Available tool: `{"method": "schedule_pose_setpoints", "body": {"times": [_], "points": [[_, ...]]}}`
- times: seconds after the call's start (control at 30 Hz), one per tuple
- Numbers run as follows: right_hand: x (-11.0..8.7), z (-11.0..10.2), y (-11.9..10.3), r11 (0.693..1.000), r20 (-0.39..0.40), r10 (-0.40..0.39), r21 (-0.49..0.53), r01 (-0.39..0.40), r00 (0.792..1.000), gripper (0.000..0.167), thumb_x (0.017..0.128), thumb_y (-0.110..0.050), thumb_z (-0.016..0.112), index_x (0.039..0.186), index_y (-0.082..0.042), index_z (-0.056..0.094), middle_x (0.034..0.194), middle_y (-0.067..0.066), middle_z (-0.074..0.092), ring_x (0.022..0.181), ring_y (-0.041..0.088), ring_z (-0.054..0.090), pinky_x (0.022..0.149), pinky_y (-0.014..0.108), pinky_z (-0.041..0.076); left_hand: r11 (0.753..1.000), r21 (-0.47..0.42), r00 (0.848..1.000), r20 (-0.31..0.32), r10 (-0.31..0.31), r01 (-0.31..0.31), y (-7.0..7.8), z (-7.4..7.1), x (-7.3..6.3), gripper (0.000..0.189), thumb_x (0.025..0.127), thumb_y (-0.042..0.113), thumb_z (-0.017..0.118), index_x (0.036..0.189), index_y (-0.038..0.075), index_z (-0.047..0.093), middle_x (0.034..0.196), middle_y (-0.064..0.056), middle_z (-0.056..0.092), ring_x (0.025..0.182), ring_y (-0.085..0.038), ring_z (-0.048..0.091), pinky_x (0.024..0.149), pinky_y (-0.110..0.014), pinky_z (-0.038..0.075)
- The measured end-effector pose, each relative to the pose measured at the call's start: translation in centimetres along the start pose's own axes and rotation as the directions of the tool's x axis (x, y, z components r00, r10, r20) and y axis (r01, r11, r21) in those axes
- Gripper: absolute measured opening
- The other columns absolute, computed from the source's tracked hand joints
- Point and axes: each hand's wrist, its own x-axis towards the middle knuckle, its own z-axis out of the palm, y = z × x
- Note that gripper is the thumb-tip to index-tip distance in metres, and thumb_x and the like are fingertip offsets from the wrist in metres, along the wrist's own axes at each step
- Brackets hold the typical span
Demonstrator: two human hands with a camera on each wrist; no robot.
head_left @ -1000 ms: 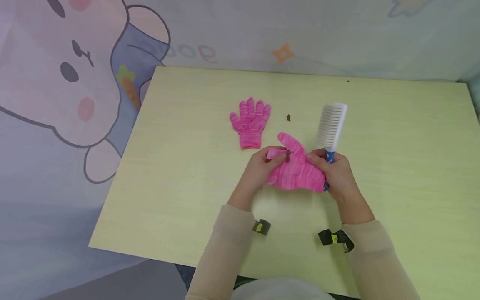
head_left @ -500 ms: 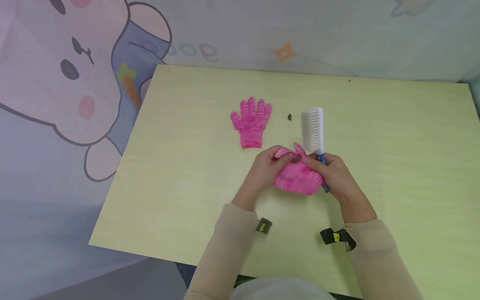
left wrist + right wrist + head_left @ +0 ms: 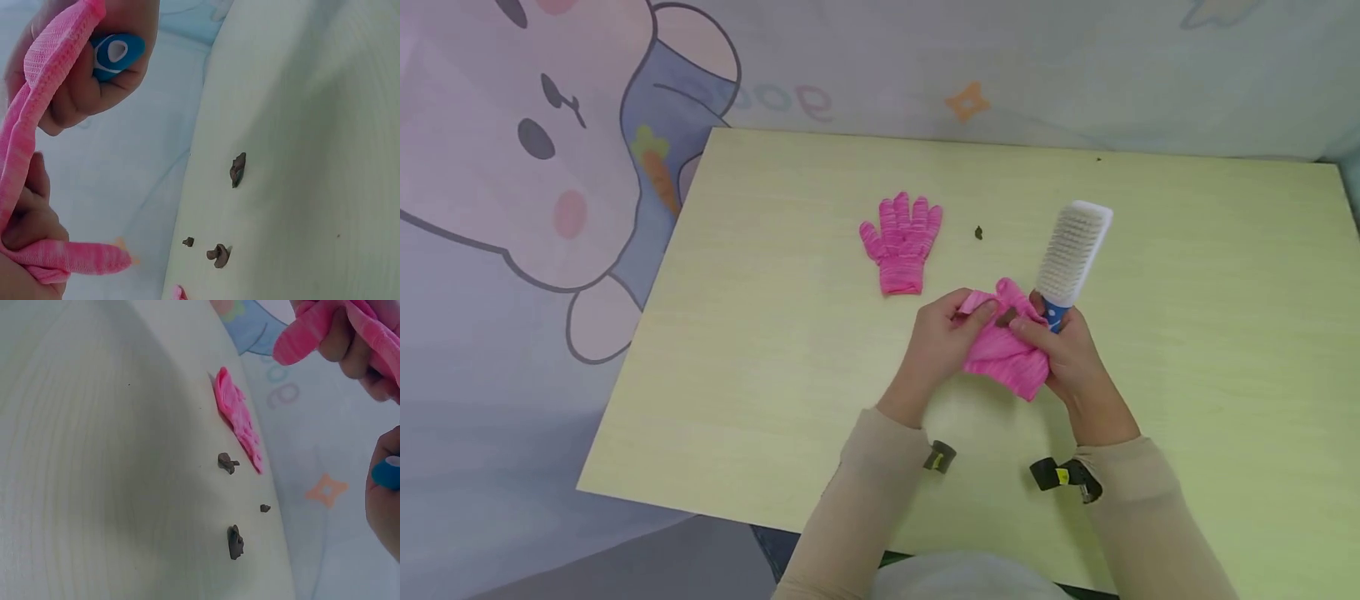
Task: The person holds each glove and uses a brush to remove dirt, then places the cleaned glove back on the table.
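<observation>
Above the table, a pink knitted glove (image 3: 1009, 358) is stretched between both hands. My left hand (image 3: 934, 343) pinches its left side with the thumb on top. My right hand (image 3: 1081, 354) grips the blue, white-dotted handle of a white-headed brush (image 3: 1071, 254), while its thumb presses the glove's right side. The bristles face up and to the left. A brown clump (image 3: 1006, 317) shows on the glove between the two thumbs. In the left wrist view the handle's blue end (image 3: 117, 53) pokes out of the right fist, and one glove finger (image 3: 87, 256) sticks out by the left hand.
A second pink glove (image 3: 901, 246) lies flat, fingers pointing away. A small brown piece (image 3: 978, 233) lies to its right. In the right wrist view more brown lumps (image 3: 235, 542) lie on the table (image 3: 94, 487). A printed curtain (image 3: 880, 67) hangs behind the table's far edge.
The held glove has been bunched and turned, exposing more of the brown clump. The brush swung left, then back right, bristles now facing up more. My left hand moved slightly right.
</observation>
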Motion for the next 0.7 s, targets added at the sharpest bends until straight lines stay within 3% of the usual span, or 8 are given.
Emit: {"method": "schedule_pose_setpoints", "body": {"times": [0.1,0.23,0.33,0.47,0.6,0.7], "points": [[-0.1,-0.1,0.0,0.999,0.02,-0.033,0.029,0.032,0.999,0.026,0.082,0.014,0.052,0.084,-0.009,0.041,0.08,0.001,0.042,0.068,0.009,0.052,0.057,0.017,0.046,0.999,-0.014,0.996,-0.081,0.029,-0.03,0.4,0.0,-0.1,0.016,0.09,0.017,0.062,0.092,0.002,0.066,0.072,-0.003,0.057,0.056,-0.005,0.038,0.05,-0.017,0.035],[0.0,0.0,-0.3,0.997,0.029,-0.076,0.009,0.076,0.997,0.03,0.079,0.018,0.051,0.082,-0.01,0.041,0.081,0.002,0.038,0.066,0.008,0.048,0.054,0.016,0.043,0.995,-0.008,0.975,-0.203,0.091,-0.095,0.5,-0.2,-0.1,0.014,0.088,0.012,0.063,0.086,-0.002,0.066,0.065,-0.004,0.052,0.052,-0.004,0.031,0.046,-0.017,0.028],[0.1,0.3,-0.5,0.994,0.031,-0.104,-0.016,0.104,0.994,0.033,0.077,0.021,0.047,0.08,-0.011,0.04,0.082,0.003,0.035,0.064,0.008,0.045,0.052,0.015,0.041,0.991,-0.005,0.962,-0.24,0.13,-0.135,0.3,-0.5,0.0,0.014,0.087,0.009,0.064,0.083,-0.004,0.065,0.061,-0.003,0.047,0.051,-0.004,0.031,0.044,-0.017,0.027],[0.2,0.6,-0.5,0.993,0.03,-0.099,-0.056,0.1,0.995,0.03,0.078,0.019,0.047,0.083,-0.01,0.041,0.084,0.003,0.038,0.068,0.008,0.048,0.056,0.016,0.044,0.988,-0.07,0.971,-0.206,0.124,-0.141,0.0,-1.1,0.3,0.013,0.087,0.008,0.064,0.085,-0.005,0.065,0.063,-0.003,0.049,0.05,-0.004,0.031,0.044,-0.018,0.027],[0.2,0.9,-0.3,0.989,0.051,-0.086,-0.115,0.091,0.995,0.024,0.084,0.012,0.049,0.098,-0.008,0.046,0.089,0.003,0.045,0.076,0.009,0.052,0.065,0.018,0.048,0.966,-0.238,0.99,-0.124,0.072,-0.101,-0.2,-1.4,0.7,0.013,0.087,0.007,0.064,0.09,-0.005,0.066,0.068,-0.002,0.053,0.055,-0.005,0.033,0.05,-0.02,0.03],[0.3,0.9,-0.2,0.985,0.033,-0.082,-0.151,0.086,0.996,0.022,0.087,0.005,0.047,0.106,-0.006,0.045,0.088,0.002,0.047,0.074,0.008,0.05,0.063,0.018,0.045,0.95,-0.31,0.997,-0.072,0.022,-0.043,-0.3,-1.2,0.7,0.019,0.087,0.01,0.064,0.076,-0.005,0.059,0.063,0.0,0.047,0.056,-0.007,0.034,0.05,-0.021,0.03]]}}
